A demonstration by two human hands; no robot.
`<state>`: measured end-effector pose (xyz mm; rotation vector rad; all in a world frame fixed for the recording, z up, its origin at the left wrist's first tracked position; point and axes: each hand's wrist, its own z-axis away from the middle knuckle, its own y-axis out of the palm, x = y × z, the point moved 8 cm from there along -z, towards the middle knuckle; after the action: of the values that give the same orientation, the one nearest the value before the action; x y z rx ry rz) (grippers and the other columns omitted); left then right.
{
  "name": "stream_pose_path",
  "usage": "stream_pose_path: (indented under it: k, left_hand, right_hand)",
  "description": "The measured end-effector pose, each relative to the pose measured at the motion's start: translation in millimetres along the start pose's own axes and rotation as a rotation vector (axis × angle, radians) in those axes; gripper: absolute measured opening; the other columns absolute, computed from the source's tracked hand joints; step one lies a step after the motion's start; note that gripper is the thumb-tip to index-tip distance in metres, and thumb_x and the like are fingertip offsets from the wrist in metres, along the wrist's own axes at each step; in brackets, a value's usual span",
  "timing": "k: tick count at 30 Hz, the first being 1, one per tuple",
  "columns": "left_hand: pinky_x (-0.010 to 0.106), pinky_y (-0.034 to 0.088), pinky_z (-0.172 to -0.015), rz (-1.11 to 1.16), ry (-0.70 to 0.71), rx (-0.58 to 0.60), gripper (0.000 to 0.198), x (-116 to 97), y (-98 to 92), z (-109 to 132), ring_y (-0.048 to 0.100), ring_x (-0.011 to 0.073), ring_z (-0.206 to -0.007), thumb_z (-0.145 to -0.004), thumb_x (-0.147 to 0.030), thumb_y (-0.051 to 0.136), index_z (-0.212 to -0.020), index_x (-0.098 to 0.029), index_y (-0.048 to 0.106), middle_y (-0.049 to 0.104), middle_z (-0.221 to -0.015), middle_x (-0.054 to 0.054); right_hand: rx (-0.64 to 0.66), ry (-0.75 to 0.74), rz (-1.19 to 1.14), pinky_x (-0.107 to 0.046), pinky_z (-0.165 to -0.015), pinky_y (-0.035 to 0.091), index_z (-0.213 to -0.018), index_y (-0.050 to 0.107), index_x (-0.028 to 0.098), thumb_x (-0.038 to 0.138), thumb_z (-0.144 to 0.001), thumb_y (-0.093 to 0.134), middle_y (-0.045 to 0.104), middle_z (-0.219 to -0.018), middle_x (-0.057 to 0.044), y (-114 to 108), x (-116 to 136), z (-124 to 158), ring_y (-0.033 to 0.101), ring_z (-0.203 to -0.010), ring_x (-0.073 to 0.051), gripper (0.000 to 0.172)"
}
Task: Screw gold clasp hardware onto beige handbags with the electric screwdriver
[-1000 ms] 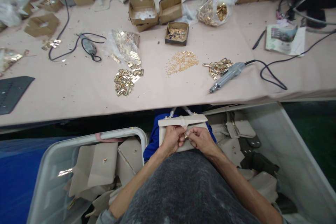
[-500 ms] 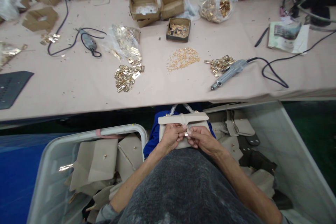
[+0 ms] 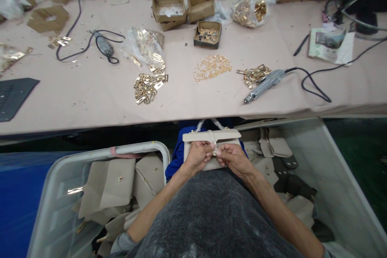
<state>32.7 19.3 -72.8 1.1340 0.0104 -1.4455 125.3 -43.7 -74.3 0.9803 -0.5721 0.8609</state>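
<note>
A beige handbag [image 3: 198, 136] rests on my lap against the table's front edge, its flap across the top and its handle wrapped in clear film. In front of the flap's middle strap, a small shiny metal clasp plate [image 3: 215, 150] shows between my fingertips. My left hand [image 3: 198, 155] is closed in a pinch at the plate's left side. From the other side my right hand [image 3: 233, 158] pinches the same plate between thumb and fingers. The fingers partly hide the plate and the strap's end.
Gold metal plates [image 3: 146, 88], tiny gold screws [image 3: 213, 67] and a grey electric screwdriver [image 3: 266, 84] lie on the table [image 3: 181, 107]. Below, a left bin [image 3: 54, 201] and a right bin [image 3: 341, 185] hold beige bag pieces. Small cardboard boxes [image 3: 201, 6] stand farther back.
The metal plate has turned slightly between my fingertips and sits a little higher. Both hands stay at the flap's strap, and the handbag has hardly moved.
</note>
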Motion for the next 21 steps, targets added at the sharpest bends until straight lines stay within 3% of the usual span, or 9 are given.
stream_pose_path:
  k: [7, 15, 21]
  left_hand:
    - [0.014, 0.016, -0.034, -0.010, 0.028, -0.048, 0.043, -3, -1.2, 3, 0.030, 0.0024, -0.042, -0.062, -0.032, 0.092, -0.081, -0.009, 0.061, 0.049, -0.063, -0.002]
    - [0.014, 0.016, -0.034, -0.012, 0.017, -0.024, 0.046, -4, 1.9, 5, 0.030, 0.0027, -0.042, -0.060, -0.033, 0.094, -0.078, -0.009, 0.059, 0.048, -0.061, -0.002]
    - [0.015, 0.016, -0.035, -0.011, 0.023, -0.032, 0.044, -3, -0.1, 3, 0.030, 0.0024, -0.042, -0.061, -0.032, 0.093, -0.078, -0.009, 0.059, 0.048, -0.062, -0.003]
  right_hand:
    - [-0.098, -0.056, 0.015, -0.020, -0.048, 0.041, -0.077, 0.069, 0.013, 0.038, -0.065, 0.097, 0.060, -0.063, -0.004, -8, -2, -2, 0.051, -0.052, -0.013, 0.040]
    - [0.000, -0.039, 0.010, -0.020, -0.044, 0.038, -0.078, 0.067, 0.014, 0.037, -0.069, 0.095, 0.056, -0.059, -0.001, -7, -7, -5, 0.046, -0.046, -0.011, 0.037]
    - [-0.066, -0.050, 0.030, -0.020, -0.045, 0.043, -0.080, 0.068, 0.014, 0.034, -0.067, 0.096, 0.060, -0.064, -0.003, -12, -6, -6, 0.051, -0.049, -0.013, 0.038]
